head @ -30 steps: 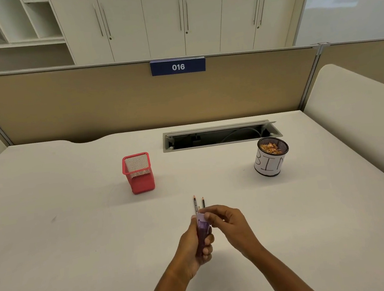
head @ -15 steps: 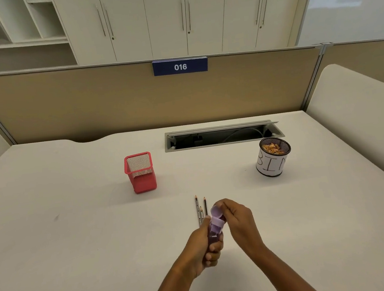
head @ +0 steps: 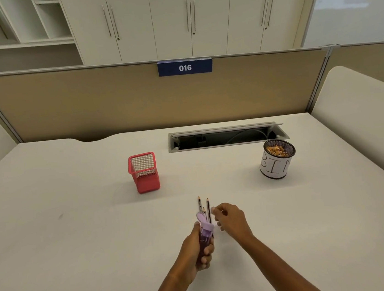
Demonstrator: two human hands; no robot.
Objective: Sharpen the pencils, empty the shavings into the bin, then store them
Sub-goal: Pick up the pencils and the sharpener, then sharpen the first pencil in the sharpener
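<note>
Left hand (head: 196,252) grasps sharpener (head: 207,233). Right hand (head: 230,217) loosely curled, empty. Pencils (head: 208,209) just left of it, tips pointing up-frame; right hand nearer.

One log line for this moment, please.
left hand grips sharpener, lid up | right hand free | pencils on desk | bin holds shavings

Pencils (head: 208,209): only the tips and upper shafts show; the rest lies behind the sharpener (head: 206,231) and the left hand (head: 195,250).
Sharpener: its lower body is covered by the left hand's curled fingers.
Forearms (head: 283,266): both are cut off by the bottom edge.
Bin (head: 276,166): the last letter on its label curves out of sight.
Cable slot (head: 226,138): its inside is too dark to make out.
</note>
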